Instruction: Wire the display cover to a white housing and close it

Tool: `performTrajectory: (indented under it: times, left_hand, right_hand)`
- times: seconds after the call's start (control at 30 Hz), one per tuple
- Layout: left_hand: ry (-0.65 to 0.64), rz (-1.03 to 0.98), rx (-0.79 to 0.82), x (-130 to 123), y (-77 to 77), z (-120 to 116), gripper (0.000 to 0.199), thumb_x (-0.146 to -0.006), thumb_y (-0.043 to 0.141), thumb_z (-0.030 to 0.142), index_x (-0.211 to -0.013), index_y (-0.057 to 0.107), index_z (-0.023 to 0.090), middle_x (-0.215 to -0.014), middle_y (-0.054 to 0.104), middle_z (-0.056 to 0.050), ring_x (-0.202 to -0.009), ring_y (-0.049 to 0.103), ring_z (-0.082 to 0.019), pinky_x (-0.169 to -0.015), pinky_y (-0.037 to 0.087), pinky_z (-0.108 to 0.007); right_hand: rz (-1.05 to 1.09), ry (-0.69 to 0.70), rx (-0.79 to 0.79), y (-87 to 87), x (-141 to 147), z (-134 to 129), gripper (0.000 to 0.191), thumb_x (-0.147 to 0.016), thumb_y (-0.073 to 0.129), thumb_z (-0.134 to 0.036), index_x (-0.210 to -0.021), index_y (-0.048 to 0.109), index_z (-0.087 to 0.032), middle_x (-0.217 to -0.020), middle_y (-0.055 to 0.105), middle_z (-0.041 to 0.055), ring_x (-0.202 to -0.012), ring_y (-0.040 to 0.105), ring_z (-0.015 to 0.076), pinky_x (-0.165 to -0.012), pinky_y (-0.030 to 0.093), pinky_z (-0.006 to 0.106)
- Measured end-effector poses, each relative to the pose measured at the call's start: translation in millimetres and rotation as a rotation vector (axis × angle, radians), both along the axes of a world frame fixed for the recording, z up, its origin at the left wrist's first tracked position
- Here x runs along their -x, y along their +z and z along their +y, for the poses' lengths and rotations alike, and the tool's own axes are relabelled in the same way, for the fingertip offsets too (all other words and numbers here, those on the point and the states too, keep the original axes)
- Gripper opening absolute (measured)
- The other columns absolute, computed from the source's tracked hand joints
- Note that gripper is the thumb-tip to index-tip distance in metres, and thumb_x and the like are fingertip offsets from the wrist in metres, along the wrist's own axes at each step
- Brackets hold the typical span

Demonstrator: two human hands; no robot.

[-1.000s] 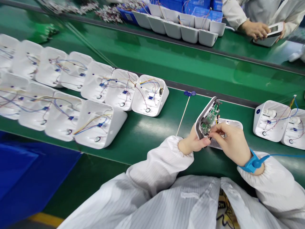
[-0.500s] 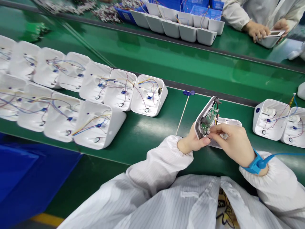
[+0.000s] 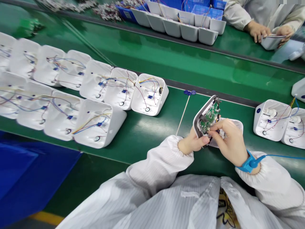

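Observation:
My left hand grips the lower edge of a white panel with a dark rim, held tilted above the bench. On the panel's inner side a green circuit board with wires and small connectors faces right. The thumb and fingers of my right hand are pinched together at the board's lower edge; what they pinch is too small and covered to make out. Behind my right hand stands a white housing, mostly hidden by the hand and panel. A blue wrist strap with a cord circles my right wrist.
Rows of open white housings with loose wires fill the left bench. Two more housings stand at right. Small blue parts lie by the bench's back edge. Across the green belt, a co-worker's hands hold another housing.
My right hand has shifted slightly left and up along the circuit board. The panel is tilted slightly more toward the camera. Across the belt, the co-worker's housing has turned a little.

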State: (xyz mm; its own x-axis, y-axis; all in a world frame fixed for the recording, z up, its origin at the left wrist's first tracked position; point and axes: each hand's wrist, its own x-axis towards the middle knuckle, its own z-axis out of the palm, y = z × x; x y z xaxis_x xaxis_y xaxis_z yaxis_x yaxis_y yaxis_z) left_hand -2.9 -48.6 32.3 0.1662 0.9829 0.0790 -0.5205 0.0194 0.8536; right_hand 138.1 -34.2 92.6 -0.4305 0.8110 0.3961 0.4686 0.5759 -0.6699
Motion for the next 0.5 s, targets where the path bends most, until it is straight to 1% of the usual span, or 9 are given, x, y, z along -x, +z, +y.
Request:
performTrajectory:
  times: [0.3,0.43,0.5]
  left_hand:
    - [-0.016,-0.061,-0.070,-5.0,3.0,-1.1,0.067,-0.071,0.072,0.066,-0.121,0.061,0.022,-0.130,0.062,-0.010,-0.131,0.051,-0.032,-0.116,0.033,-0.050]
    - [-0.026,-0.040,-0.033,-5.3,5.6,-1.3,0.073,-0.069,0.071,0.069,-0.122,0.060,0.020,-0.130,0.062,-0.012,-0.131,0.050,-0.034,-0.116,0.034,-0.050]
    - [-0.034,-0.006,-0.023,-4.3,7.3,-1.8,0.074,-0.069,0.070,0.071,-0.121,0.061,0.019,-0.128,0.063,-0.013,-0.131,0.050,-0.034,-0.115,0.035,-0.051]
  right_hand:
    - [0.009,-0.030,-0.023,-6.4,3.1,-3.0,0.008,-0.093,0.057,-0.022,-0.086,0.057,-0.023,-0.080,0.065,0.0001,-0.077,0.061,0.0183,-0.078,0.047,0.037]
    - [0.002,-0.044,-0.041,-7.2,3.0,-3.3,0.008,-0.093,0.057,-0.023,-0.085,0.057,-0.022,-0.079,0.065,-0.0003,-0.075,0.061,0.0180,-0.078,0.048,0.037]
    - [-0.029,-0.042,-0.077,-5.9,1.6,-2.5,0.009,-0.094,0.058,-0.023,-0.085,0.058,-0.023,-0.078,0.066,-0.0001,-0.075,0.062,0.0184,-0.078,0.048,0.037]
